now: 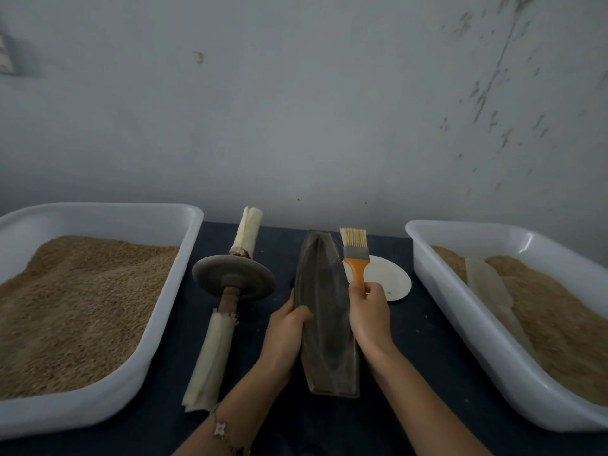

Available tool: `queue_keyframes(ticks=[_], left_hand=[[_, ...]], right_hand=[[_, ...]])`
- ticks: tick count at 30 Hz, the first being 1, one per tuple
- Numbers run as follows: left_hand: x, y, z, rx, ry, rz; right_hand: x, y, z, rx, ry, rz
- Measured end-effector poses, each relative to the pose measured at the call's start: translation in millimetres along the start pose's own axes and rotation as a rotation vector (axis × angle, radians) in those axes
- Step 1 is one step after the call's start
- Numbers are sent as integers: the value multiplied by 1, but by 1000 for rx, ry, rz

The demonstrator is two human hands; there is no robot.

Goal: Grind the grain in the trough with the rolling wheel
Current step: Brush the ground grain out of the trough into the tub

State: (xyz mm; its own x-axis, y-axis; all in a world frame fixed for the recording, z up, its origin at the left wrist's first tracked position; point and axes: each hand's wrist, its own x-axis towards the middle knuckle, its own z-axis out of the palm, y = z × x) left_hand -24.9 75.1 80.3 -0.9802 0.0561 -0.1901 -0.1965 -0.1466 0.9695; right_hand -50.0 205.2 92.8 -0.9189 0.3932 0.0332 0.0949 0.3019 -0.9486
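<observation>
A: Item one, nearest the lens: a bracelet (219,429) with a small clover charm, on the left wrist at 7 o'clock.

B: And the hands?

A: Left hand (285,327), fingers curled round the left rim of the trough (324,320). Right hand (368,311), against the trough's right rim, fist closed on the orange handle of a brush (354,255), bristles pointing up toward 12 o'clock.

B: Trough, condition?

A: Dark, boat-shaped, long axis running from 6 to 12 o'clock, dead centre on the dark blue table (411,343). Its inside looks dusty; whether any grain lies in it I cannot tell.

B: The rolling wheel?

A: Rolling wheel (234,278) lies at 9 o'clock of the trough, just beside it, not held. Grey disc on an axle, both handle ends wrapped in pale cloth or paper.

B: Containers?

A: Left tub (138,373), white, at 9 o'clock, heaped with brown grain (75,307). Right tub (467,317), white, at 3 o'clock, with similar grain and a pale flat strip (487,281) lying on it. A white plate (391,278) behind the right hand, at 1 o'clock.

B: Markings, brands, writing?

A: None legible on any item.
</observation>
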Motion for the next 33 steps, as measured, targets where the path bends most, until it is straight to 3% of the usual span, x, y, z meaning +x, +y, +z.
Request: queue_keyframes(ticks=[14,17,19,24,28,33], left_hand=[[2,-7,-5,131,119,39],[-2,-4,-5,126,105,38],[-3,-4,-4,131,103,37],[-4,-2,-6,155,89,40],[-6,2,-8,236,78,32],[-23,26,-6,635,204,205]], right_hand=[[2,4,-3,-22,-13,-8],[19,6,-15,-79,237,-205],[39,6,-31,-219,354,-312],[75,27,-57,-774,224,-228],[81,47,-60,-934,143,-158],[74,51,-59,-1192,156,-327]])
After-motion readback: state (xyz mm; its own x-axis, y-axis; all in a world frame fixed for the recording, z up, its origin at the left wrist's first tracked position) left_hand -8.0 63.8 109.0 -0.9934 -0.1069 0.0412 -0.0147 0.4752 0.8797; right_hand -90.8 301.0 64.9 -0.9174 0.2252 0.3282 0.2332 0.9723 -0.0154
